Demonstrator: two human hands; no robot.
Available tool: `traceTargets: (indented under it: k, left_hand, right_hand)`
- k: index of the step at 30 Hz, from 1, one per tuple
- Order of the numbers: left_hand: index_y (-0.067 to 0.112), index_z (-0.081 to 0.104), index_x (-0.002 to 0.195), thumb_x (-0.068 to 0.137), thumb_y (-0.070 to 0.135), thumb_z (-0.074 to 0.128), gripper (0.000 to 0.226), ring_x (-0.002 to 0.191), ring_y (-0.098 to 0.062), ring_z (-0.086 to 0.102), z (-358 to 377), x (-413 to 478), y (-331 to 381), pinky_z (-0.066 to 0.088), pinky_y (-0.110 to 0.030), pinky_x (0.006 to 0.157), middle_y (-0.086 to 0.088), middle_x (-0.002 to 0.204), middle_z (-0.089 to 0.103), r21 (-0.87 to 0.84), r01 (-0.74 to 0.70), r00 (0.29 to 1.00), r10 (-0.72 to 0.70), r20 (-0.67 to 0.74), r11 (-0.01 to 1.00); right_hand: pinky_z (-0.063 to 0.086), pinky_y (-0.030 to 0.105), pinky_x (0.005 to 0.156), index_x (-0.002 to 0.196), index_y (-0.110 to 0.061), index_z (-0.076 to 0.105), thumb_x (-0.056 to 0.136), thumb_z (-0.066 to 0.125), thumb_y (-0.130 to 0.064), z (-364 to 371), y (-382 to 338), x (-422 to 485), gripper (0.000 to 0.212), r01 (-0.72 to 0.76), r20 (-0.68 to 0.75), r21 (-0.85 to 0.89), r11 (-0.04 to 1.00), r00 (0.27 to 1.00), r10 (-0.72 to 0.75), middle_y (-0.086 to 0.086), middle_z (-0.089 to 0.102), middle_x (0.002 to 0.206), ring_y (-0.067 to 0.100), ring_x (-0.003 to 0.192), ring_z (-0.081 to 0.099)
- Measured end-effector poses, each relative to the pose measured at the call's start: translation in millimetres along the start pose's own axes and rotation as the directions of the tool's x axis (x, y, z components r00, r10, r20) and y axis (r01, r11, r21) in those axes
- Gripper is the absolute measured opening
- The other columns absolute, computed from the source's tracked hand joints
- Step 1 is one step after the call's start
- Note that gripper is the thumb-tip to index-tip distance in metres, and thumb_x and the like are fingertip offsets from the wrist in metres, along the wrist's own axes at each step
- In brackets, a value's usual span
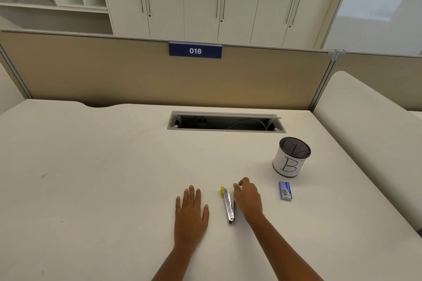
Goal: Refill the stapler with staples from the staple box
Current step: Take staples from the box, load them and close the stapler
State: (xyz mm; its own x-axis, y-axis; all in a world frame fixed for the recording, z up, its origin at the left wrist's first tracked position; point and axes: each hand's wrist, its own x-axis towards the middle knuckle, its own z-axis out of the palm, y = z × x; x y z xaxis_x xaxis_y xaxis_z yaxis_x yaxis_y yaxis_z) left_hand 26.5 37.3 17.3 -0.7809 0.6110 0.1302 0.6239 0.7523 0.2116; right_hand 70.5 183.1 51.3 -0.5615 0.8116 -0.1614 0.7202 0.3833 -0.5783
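Note:
A slim metal stapler (pixel 228 205) with a yellow tip at its far end lies on the white desk (pixel 114 178), pointing away from me. My right hand (pixel 247 198) hovers at its right side, fingers curled and apart, close to the stapler but not gripping it. My left hand (pixel 191 210) rests flat on the desk to the stapler's left, fingers spread, holding nothing. A small blue staple box (pixel 285 190) lies closed on the desk to the right of my right hand.
A black mesh pen cup (pixel 291 157) wrapped in white paper marked "B" stands behind the staple box. An open cable tray (pixel 226 122) is cut into the desk further back. A tan partition (pixel 137 75) with a blue "016" sign borders the desk's far edge.

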Motion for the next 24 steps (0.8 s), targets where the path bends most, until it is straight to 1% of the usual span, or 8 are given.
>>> traceTargets:
  k: [2,4,7,9,12,14,17,24]
  left_hand:
    - [0.007,0.075,0.097,0.074,0.032,0.034,0.054,0.095,-0.024,0.071,-0.9,0.4,1.1,0.031,-0.036,0.096,-0.012,0.107,0.073,0.013,-0.011,1.0,0.011,0.004,1.0]
    - [0.007,0.075,0.097,0.074,0.033,0.034,0.054,0.096,-0.023,0.071,-0.7,0.5,1.8,0.035,-0.038,0.097,-0.011,0.107,0.073,0.009,-0.006,1.0,0.006,0.013,1.0]
    - [0.004,0.073,0.101,0.087,0.032,0.027,0.056,0.098,-0.028,0.07,2.9,-0.5,-0.7,0.006,-0.029,0.114,-0.015,0.111,0.071,0.002,-0.01,1.0,0.01,-0.021,1.0]
    - [0.004,0.072,0.103,0.092,0.033,0.02,0.06,0.1,-0.029,0.069,3.5,0.5,-1.4,-0.011,-0.023,0.114,-0.015,0.112,0.07,-0.004,0.007,1.0,-0.007,0.008,1.0]
    - [0.005,0.072,0.103,0.079,0.032,0.033,0.053,0.099,-0.028,0.069,2.9,1.4,-2.1,-0.013,-0.022,0.114,-0.014,0.112,0.071,0.007,-0.018,0.999,0.018,0.039,1.0]
    - [0.005,0.072,0.103,0.09,0.032,0.025,0.056,0.099,-0.027,0.069,2.8,0.9,-1.7,-0.012,-0.022,0.114,-0.014,0.112,0.071,0.019,-0.045,0.999,0.044,0.031,0.999]
    - [0.005,0.072,0.103,0.096,0.037,-0.003,0.082,0.099,-0.027,0.07,3.2,0.7,0.9,-0.011,-0.023,0.115,-0.013,0.112,0.071,0.006,-0.048,0.998,0.048,-0.046,0.999]
    - [0.005,0.072,0.102,0.096,0.037,-0.005,0.084,0.098,-0.028,0.07,2.7,1.3,0.4,-0.011,-0.022,0.114,-0.015,0.111,0.071,0.016,-0.06,0.993,0.061,-0.1,0.998]
  right_hand:
    - [0.045,0.036,0.084,0.109,0.0,0.053,0.095,0.038,-0.012,-2.6,0.9,4.9,0.023,0.039,-0.029,-0.027,0.999,0.999,-0.04,0.02,0.058,0.112,0.033,0.101,0.057]
    - [0.045,0.036,0.084,0.107,0.0,0.056,0.092,0.039,-0.005,-5.0,0.2,10.2,0.023,0.067,-0.036,-0.037,0.997,0.997,-0.069,0.019,0.059,0.111,0.032,0.101,0.057]
    - [0.047,0.033,0.08,0.1,0.001,0.061,0.087,0.041,0.003,-8.0,-4.7,19.6,0.025,0.092,-0.012,-0.036,0.995,0.996,-0.092,0.017,0.062,0.11,0.03,0.098,0.059]
    - [0.048,0.031,0.079,0.097,0.002,0.064,0.084,0.042,0.004,-8.3,-8.4,25.3,0.026,0.105,0.019,-0.07,0.992,0.994,-0.103,0.016,0.065,0.108,0.028,0.099,0.06]
    - [0.049,0.031,0.078,0.095,0.003,0.067,0.083,0.046,0.004,-7.0,-11.1,31.9,0.024,0.102,0.048,-0.116,0.988,0.994,-0.097,0.016,0.068,0.105,0.029,0.099,0.061]
    - [0.05,0.032,0.079,0.097,0.002,0.066,0.084,0.049,0.002,-5.8,-11.1,34.3,0.021,0.095,0.046,-0.147,0.985,0.995,-0.089,0.017,0.068,0.106,0.03,0.099,0.062]
    - [0.051,0.033,0.079,0.1,0.003,0.062,0.085,0.048,0.002,-4.6,-11.6,36.7,0.021,0.097,0.045,-0.192,0.977,0.995,-0.09,0.017,0.066,0.107,0.031,0.098,0.062]
    - [0.048,0.032,0.076,0.103,0.003,0.058,0.084,0.046,0.004,-9.0,-15.8,44.5,0.022,0.125,0.126,-0.257,0.958,0.987,-0.095,0.019,0.063,0.113,0.033,0.102,0.061]
